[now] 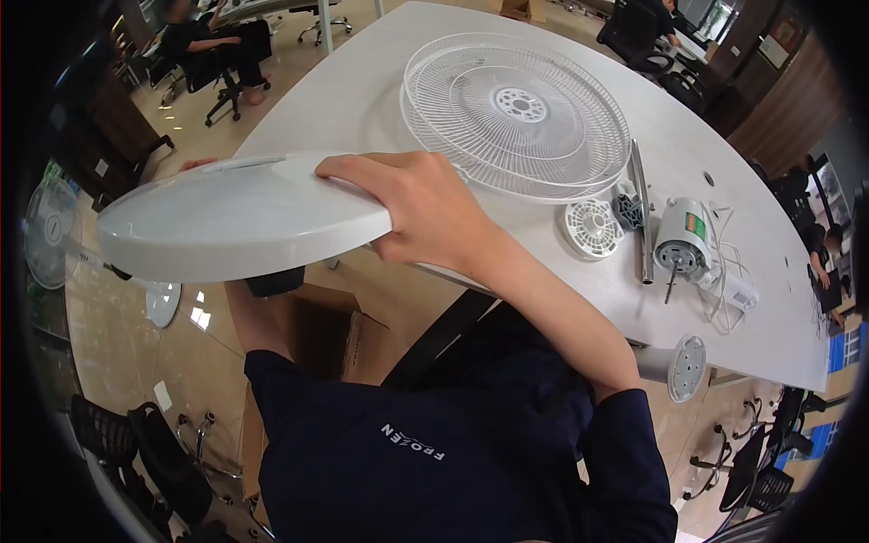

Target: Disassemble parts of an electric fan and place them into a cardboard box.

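I hold a white round fan base (226, 217) tilted in the air at the near left edge of the white table (362, 90). My right hand (421, 213) grips its right rim, fingers curled over the top. My left hand (197, 164) is mostly hidden under the base, with only fingertips showing over its far rim. A black foot pad sticks out under the base.
On the table lie stacked white fan grilles (516, 104), a small round white cap (590, 228), a metal pole (641, 208), and a fan motor (681, 240) with a white cord. An open cardboard box (335, 335) stands on the floor below. A standing fan (45, 231) is at the left. People sit on office chairs farther off.
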A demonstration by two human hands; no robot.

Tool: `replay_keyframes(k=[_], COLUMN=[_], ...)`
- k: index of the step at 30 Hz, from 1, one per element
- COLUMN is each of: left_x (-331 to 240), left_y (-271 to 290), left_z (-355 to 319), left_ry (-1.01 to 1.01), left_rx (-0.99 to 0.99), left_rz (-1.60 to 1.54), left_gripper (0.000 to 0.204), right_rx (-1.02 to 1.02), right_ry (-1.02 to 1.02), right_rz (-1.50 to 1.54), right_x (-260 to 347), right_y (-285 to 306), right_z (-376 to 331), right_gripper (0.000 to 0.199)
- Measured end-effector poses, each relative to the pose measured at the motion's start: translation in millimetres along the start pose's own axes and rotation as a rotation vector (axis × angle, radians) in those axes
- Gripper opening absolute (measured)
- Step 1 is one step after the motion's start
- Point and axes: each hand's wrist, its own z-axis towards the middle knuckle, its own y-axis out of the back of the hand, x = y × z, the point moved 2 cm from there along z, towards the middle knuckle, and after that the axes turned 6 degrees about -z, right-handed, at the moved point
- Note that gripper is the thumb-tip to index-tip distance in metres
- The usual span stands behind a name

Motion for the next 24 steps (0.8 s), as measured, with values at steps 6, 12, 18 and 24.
replay_keyframes(k=[6,12,18,24], left_x=[13.9,24.1,-21.8,-41.1], left_y=[48.0,-97.4,-99.9,-185.9], left_z=[7.7,-14.7,-53.2,-64.3], left_ry=[0.394,-0.168,-0.279,-0.089], left_rx=[-0.454,-0.466,-0.807,-0.613], left_rz=[-0.575,0.564,0.152,0.230], left_gripper=[0.050,0.055,0.065,0.059], right_rx=[-0.090,-0.202,-0.191,-0.043], right_ry=[0.015,0.117,0.066,0.067], right_rz=[-0.130,-0.161,-0.199,-0.290], right_x=[-22.2,-25.5,-37.2,-41.0], right_y=[-18.1,-29.8,-31.7,-52.2], right_z=[-11.8,-8.7,14.4,17.1], right_gripper=[0.054,0.054,0.052,0.053])
